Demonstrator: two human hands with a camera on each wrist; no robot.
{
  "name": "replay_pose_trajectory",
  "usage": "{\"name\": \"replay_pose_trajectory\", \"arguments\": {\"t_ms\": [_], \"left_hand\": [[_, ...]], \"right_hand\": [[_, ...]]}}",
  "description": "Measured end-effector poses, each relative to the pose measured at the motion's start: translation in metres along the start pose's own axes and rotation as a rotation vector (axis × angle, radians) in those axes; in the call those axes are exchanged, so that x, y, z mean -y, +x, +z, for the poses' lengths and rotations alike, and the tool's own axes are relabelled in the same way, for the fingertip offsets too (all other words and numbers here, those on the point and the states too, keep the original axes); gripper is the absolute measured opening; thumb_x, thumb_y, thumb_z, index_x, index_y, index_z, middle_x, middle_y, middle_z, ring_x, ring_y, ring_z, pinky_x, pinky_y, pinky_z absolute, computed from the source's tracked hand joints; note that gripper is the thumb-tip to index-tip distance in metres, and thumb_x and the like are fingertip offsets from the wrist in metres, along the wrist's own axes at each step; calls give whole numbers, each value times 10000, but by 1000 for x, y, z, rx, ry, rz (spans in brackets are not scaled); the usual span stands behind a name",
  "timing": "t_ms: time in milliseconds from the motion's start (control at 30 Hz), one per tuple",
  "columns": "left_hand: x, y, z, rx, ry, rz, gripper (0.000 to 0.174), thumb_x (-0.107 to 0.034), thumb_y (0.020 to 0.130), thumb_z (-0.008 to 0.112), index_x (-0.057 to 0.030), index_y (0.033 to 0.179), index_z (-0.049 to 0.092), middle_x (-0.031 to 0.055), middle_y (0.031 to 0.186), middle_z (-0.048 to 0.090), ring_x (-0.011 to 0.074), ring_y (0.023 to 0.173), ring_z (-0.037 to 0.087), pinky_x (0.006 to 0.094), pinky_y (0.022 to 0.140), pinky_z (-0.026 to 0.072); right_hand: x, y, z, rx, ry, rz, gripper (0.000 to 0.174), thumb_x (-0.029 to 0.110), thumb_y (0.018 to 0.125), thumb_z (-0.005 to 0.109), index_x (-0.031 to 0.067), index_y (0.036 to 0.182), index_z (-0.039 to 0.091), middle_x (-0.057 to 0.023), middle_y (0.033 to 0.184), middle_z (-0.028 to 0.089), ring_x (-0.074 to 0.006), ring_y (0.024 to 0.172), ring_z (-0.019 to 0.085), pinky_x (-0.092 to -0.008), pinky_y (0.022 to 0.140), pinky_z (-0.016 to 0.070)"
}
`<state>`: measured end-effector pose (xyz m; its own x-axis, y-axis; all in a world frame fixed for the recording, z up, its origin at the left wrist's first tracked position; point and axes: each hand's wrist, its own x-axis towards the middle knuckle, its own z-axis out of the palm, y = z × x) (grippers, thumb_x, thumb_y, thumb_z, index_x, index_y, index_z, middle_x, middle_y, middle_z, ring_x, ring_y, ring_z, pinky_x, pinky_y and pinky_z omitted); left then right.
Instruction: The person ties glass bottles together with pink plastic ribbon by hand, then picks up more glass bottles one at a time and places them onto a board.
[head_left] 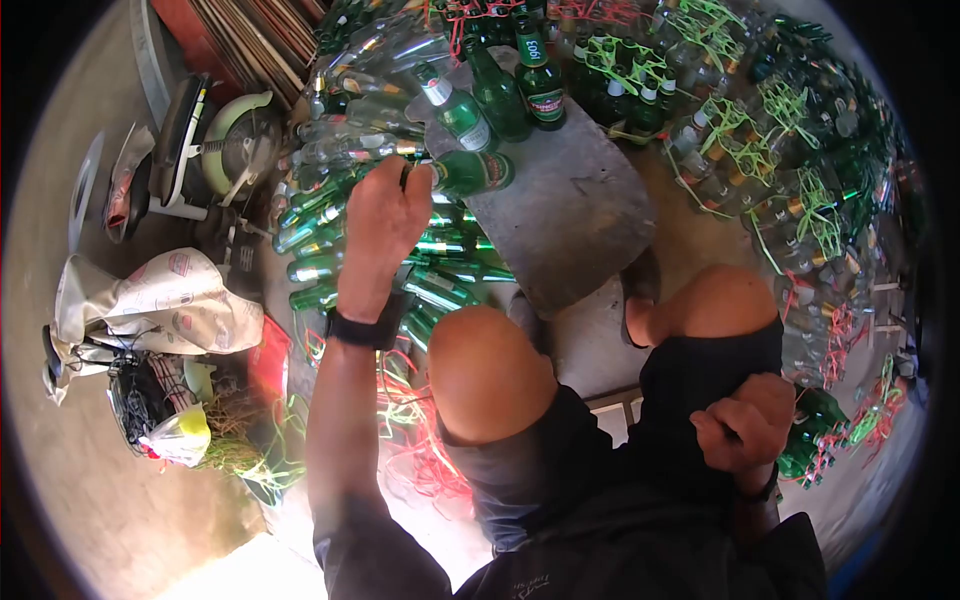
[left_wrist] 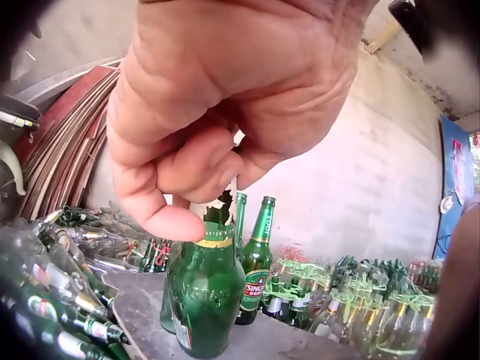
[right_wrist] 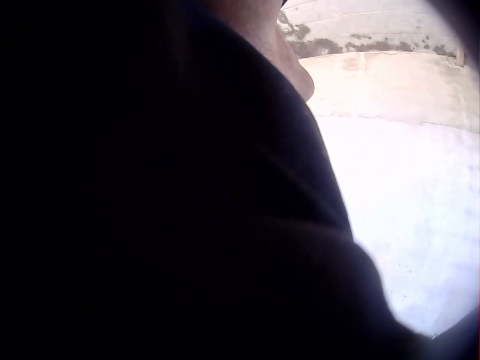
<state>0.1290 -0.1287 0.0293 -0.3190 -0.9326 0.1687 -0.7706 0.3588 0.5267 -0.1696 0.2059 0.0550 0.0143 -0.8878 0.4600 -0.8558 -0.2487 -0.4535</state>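
My left hand (head_left: 385, 215) is curled at the neck of a green beer bottle (head_left: 474, 174), over the left side of a dark worn board (head_left: 590, 215). In the left wrist view, the fingers of the left hand (left_wrist: 232, 97) cover the mouth of this bottle (left_wrist: 206, 292); torn whitish label shows around its neck. Close beside it on the board stand a green bottle with a white neck label (head_left: 455, 110), a plain green bottle (head_left: 497, 95) and a labelled green bottle (head_left: 541, 85). Over the right thigh, my right hand (head_left: 745, 422) is loosely curled, with no object showing in it.
Many green bottles (head_left: 440, 285) lie stacked left of the board. Bundles of bottles tied with green string (head_left: 735, 150) stand to the right. A pedestal fan (head_left: 240, 150) and a pale sack (head_left: 180, 300) are at the left. Red and green string (head_left: 425, 440) lies beside the left knee.
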Motion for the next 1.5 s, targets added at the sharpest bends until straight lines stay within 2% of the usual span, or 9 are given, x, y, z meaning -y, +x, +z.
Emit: {"name": "replay_pose_trajectory", "arguments": {"t_ms": [100, 433, 533, 667, 933, 1333, 1367, 1433, 1500], "left_hand": [[1, 17, 16, -29, 46, 90, 313, -260, 903, 624, 21, 771, 587, 290, 741, 635, 520, 750, 629, 550, 688, 510], [-8, 51, 34, -52, 159, 123, 313, -241, 876, 575, 54, 792, 635, 342, 814, 652, 534, 807, 653, 588, 758, 528], [-12, 58, 36, -46, 146, 74, 362, -310, 876, 627, 49, 844, 652, 307, 805, 646, 523, 798, 636, 531, 726, 512], [-16, 68, 41, -53, 83, 36, 367, -309, 862, 623, 54, 831, 657, 308, 799, 646, 516, 779, 637, 529, 726, 512], [-14, 83, 49, -102, 131, 41, 385, -291, 828, 660, 92, 795, 668, 290, 698, 634, 439, 650, 650, 475, 659, 524], [-17, 82, 51, -195, 124, 65, 447, -345, 801, 736, 94, 767, 664, 268, 675, 646, 340, 604, 650, 452, 650, 532], [-17, 80, 51, -196, 126, 60, 447, -345, 801, 736, 94, 767, 664, 268, 675, 646, 340, 604, 650, 452, 650, 532], [-24, 77, 45, -137, 34, 22, 451, -351, 797, 732, 95, 753, 680, 309, 742, 672, 480, 743, 694, 516, 736, 557], [-26, 76, 42, -114, 20, 8, 487, -380, 792, 753, 101, 764, 681, 306, 755, 679, 469, 750, 698, 506, 735, 556]], "right_hand": [[0, -1, 0, -21, -16, 3, 174, 126, 626, 796, 104, 697, 639, -37, 674, 542, -262, 660, 519, -399, 669, 426], [-3, -5, -8, 29, -1, 42, 196, 130, 591, 813, 110, 702, 653, -32, 708, 558, -270, 732, 541, -405, 693, 438], [-3, -5, -7, 34, 25, 46, 201, 125, 579, 813, 111, 704, 657, -26, 712, 562, -262, 723, 536, -397, 684, 433], [-2, -2, -7, -1, 18, 31, 205, 114, 565, 808, 109, 701, 654, -19, 702, 561, -251, 696, 521, -389, 680, 428], [-3, -2, -5, -24, 22, 25, 194, 116, 571, 798, 107, 694, 648, -18, 672, 551, -250, 686, 515, -386, 681, 428], [-3, -5, -4, -27, 16, 25, 180, 132, 586, 794, 101, 694, 653, -34, 721, 558, -262, 720, 525, -390, 684, 441], [-3, -5, -4, -46, 14, 17, 176, 129, 590, 792, 100, 694, 653, -38, 724, 555, -262, 721, 525, -389, 683, 443], [-2, -4, -3, -55, 7, 33, 214, 144, 591, 839, 124, 708, 661, -22, 699, 556, -256, 708, 532, -390, 687, 443], [-1, -4, -3, -62, 0, 49, 254, 159, 592, 887, 148, 721, 669, -5, 673, 556, -251, 694, 539, -391, 690, 443]]}}
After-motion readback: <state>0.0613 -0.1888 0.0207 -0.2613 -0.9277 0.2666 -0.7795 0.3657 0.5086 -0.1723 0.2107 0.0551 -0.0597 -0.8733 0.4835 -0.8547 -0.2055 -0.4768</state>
